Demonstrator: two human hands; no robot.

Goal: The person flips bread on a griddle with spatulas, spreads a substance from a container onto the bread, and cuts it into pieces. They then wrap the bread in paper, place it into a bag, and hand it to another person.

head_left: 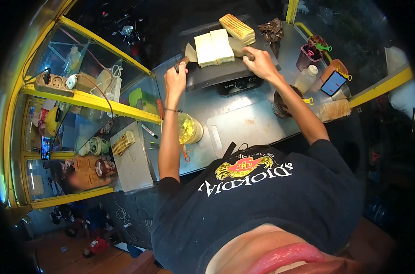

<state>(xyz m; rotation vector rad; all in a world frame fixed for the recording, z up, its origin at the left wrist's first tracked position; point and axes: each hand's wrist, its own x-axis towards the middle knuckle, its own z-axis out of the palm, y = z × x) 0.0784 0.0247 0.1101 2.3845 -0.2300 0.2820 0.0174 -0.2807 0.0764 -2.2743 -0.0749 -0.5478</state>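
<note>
My left hand is closed around the wooden handle of a broad metal scraper. Its blade sits against the left side of pale white bread slices, stacked in two side-by-side piles on a dark griddle. On the other side, my right hand grips a second scraper, whose blade meets the right side of the bread. A browned, ridged bread block lies at the griddle's back right. Under the griddle is a stove with a knob at its front.
A white cutting board lies before the stove. Left of it stands a tub with yellow contents. At right are a squeeze bottle, a phone, a dark jar and bagged bread. Yellow frame bars border the counter.
</note>
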